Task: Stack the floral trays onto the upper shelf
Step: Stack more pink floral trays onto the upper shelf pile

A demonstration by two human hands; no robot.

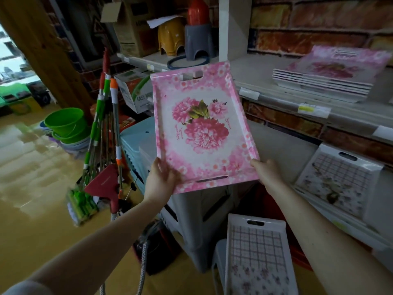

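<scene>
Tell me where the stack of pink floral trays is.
Head view: the stack lies on the upper shelf at upper right, before the brick wall, right of the held tray.

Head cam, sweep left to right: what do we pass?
green buckets -> mop handles -> held floral tray -> stack of floral trays

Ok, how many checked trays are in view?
2. One checked tray lies on the lower shelf at right; a second checked tray stands at bottom centre. Others may be hidden beneath them.
</scene>
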